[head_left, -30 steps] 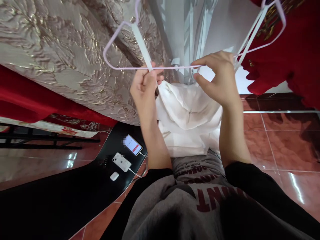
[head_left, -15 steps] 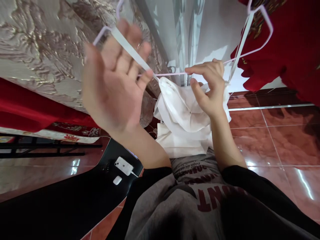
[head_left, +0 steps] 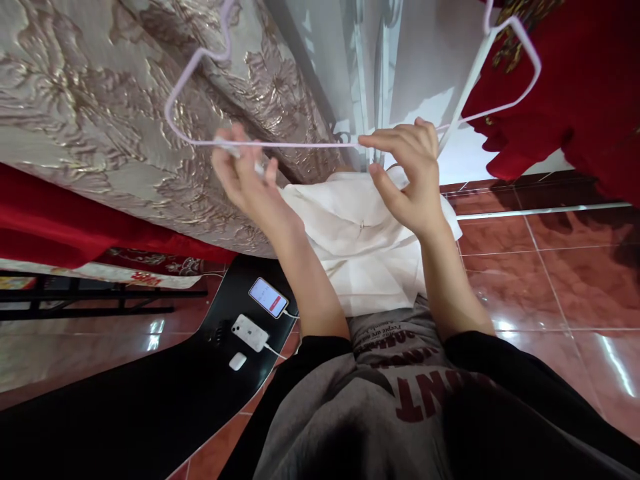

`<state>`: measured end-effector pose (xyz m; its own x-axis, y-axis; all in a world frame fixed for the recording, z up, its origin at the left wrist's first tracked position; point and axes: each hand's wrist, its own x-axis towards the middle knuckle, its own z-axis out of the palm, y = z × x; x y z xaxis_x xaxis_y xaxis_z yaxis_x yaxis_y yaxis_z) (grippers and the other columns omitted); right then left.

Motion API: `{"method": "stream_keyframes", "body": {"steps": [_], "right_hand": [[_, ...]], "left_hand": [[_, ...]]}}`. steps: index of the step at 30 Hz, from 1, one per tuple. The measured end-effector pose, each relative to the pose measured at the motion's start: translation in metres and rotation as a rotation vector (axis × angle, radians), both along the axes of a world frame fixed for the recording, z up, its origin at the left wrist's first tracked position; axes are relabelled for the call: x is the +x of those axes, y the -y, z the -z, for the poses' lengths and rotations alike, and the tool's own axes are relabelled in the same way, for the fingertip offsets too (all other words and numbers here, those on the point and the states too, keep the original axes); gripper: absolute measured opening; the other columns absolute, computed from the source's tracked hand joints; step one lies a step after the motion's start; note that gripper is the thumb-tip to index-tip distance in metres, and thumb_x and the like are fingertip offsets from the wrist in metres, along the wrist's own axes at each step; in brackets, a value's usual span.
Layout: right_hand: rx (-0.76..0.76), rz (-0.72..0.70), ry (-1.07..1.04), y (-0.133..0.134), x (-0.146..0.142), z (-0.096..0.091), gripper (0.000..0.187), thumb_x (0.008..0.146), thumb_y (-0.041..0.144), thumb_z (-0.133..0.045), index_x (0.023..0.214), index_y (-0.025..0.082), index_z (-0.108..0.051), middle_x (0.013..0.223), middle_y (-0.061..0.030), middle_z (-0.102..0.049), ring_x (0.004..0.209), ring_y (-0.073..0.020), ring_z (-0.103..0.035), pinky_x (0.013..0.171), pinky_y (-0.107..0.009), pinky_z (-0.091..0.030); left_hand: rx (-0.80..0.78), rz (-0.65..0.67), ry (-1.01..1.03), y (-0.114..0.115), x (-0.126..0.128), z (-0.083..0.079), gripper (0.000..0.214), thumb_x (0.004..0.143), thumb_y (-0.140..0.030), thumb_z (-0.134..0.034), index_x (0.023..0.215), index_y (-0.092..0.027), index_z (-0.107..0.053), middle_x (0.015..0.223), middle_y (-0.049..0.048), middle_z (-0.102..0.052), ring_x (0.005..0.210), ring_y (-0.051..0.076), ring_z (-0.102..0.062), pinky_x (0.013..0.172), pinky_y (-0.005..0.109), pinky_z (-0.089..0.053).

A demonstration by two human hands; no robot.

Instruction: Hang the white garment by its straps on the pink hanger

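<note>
A pale lilac hanger (head_left: 300,145) spans the upper middle, its hook out of view above. Below it a white garment (head_left: 345,213) hangs in folds in front of my body. One strap (head_left: 469,83) of the garment runs up to the hanger's right notch. My left hand (head_left: 250,173), slightly blurred, is at the left of the hanger's bottom bar with its fingers curled about the other white strap (head_left: 259,169). My right hand (head_left: 407,173) curls its fingers over the same bar near the middle; the thumb stands apart below.
A black bench (head_left: 150,387) at lower left bears a lit phone (head_left: 269,297), a second phone (head_left: 249,333) on a cable and a small white case (head_left: 237,361). Embossed fabric (head_left: 100,120) hangs at left, red cloth (head_left: 575,87) at right. The floor is red tile (head_left: 550,280).
The left strap has come off the hanger's left notch. My left hand has turned from palm-up and moved down to the bar. My right hand has stayed almost in place.
</note>
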<state>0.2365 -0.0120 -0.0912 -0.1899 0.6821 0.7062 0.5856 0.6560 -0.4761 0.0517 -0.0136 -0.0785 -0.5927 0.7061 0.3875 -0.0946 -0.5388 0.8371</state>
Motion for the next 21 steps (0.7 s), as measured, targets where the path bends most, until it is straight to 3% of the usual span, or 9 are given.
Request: {"method": "stream_keyframes", "body": {"steps": [3, 5, 7, 9, 11, 14, 18, 21], "right_hand": [[-0.026, -0.096, -0.008, 0.003, 0.001, -0.006, 0.032, 0.085, 0.031, -0.048, 0.117, 0.037, -0.052, 0.121, 0.006, -0.055, 0.117, -0.0149, -0.05, 0.117, -0.046, -0.025], [0.048, -0.122, -0.15, 0.004, 0.009, -0.011, 0.03, 0.086, 0.029, -0.048, 0.114, 0.037, -0.054, 0.12, 0.0055, -0.055, 0.118, -0.0148, -0.05, 0.114, -0.044, -0.032], [0.183, -0.012, -0.416, 0.005, 0.021, -0.016, 0.028, 0.084, 0.025, -0.05, 0.11, 0.032, -0.058, 0.116, 0.0026, -0.056, 0.116, -0.0164, -0.051, 0.107, -0.041, -0.041], [0.171, 0.151, -0.596, 0.006, 0.035, -0.021, 0.033, 0.08, 0.018, -0.053, 0.111, 0.028, -0.059, 0.115, 0.0006, -0.055, 0.116, -0.0181, -0.051, 0.104, -0.04, -0.044], [-0.023, 0.199, -0.569, 0.006, 0.045, -0.027, 0.035, 0.078, 0.014, -0.053, 0.11, 0.026, -0.06, 0.113, 0.0003, -0.056, 0.113, -0.0185, -0.053, 0.104, -0.04, -0.045], [-0.218, 0.053, -0.397, 0.007, 0.049, -0.037, 0.028, 0.082, 0.017, -0.049, 0.105, 0.026, -0.062, 0.101, -0.0003, -0.061, 0.102, -0.0177, -0.059, 0.097, -0.039, -0.05], [-0.119, 0.036, -0.359, 0.005, 0.042, -0.051, 0.009, 0.081, 0.019, -0.054, 0.081, 0.021, -0.062, 0.077, -0.0026, -0.059, 0.075, -0.0161, -0.06, 0.071, -0.036, -0.054], [-0.029, 0.037, -0.317, 0.001, 0.042, -0.065, 0.014, 0.079, 0.023, -0.058, 0.066, 0.019, -0.058, 0.066, -0.0018, -0.055, 0.063, -0.0132, -0.057, 0.059, -0.032, -0.052]], "left_hand": [[0.007, 0.268, -0.014, 0.005, 0.017, -0.006, 0.017, 0.096, -0.029, -0.037, 0.105, -0.023, -0.049, 0.112, 0.006, -0.061, 0.104, 0.02, -0.058, 0.074, 0.029, -0.049], [0.029, 0.324, -0.018, 0.008, 0.027, -0.009, 0.015, 0.096, -0.027, -0.034, 0.104, -0.024, -0.047, 0.105, 0.0056, -0.063, 0.099, 0.019, -0.06, 0.064, 0.026, -0.048], [0.016, 0.307, -0.033, 0.009, 0.033, -0.01, 0.012, 0.096, -0.024, -0.034, 0.1, -0.026, -0.046, 0.097, 0.0038, -0.063, 0.096, 0.018, -0.061, 0.06, 0.024, -0.046], [-0.007, 0.295, -0.049, 0.008, 0.034, -0.01, 0.012, 0.096, -0.023, -0.034, 0.097, -0.026, -0.045, 0.091, 0.0023, -0.062, 0.094, 0.017, -0.061, 0.06, 0.024, -0.045], [0.012, 0.297, -0.038, 0.006, 0.032, -0.009, 0.012, 0.096, -0.021, -0.033, 0.095, -0.025, -0.044, 0.086, 0.002, -0.061, 0.091, 0.018, -0.062, 0.059, 0.025, -0.044], [0.062, 0.311, 0.002, 0.004, 0.03, -0.008, 0.012, 0.096, -0.019, -0.034, 0.094, -0.022, -0.045, 0.082, 0.0029, -0.058, 0.087, 0.018, -0.062, 0.055, 0.024, -0.041], [0.052, 0.318, -0.007, 0.005, 0.027, -0.008, 0.013, 0.097, -0.02, -0.033, 0.094, -0.022, -0.045, 0.082, 0.0036, -0.056, 0.086, 0.017, -0.061, 0.054, 0.022, -0.041], [0.0, 0.328, -0.036, 0.007, 0.024, -0.009, 0.013, 0.097, -0.02, -0.034, 0.094, -0.024, -0.046, 0.085, 0.0046, -0.057, 0.089, 0.018, -0.061, 0.055, 0.022, -0.041]]}}
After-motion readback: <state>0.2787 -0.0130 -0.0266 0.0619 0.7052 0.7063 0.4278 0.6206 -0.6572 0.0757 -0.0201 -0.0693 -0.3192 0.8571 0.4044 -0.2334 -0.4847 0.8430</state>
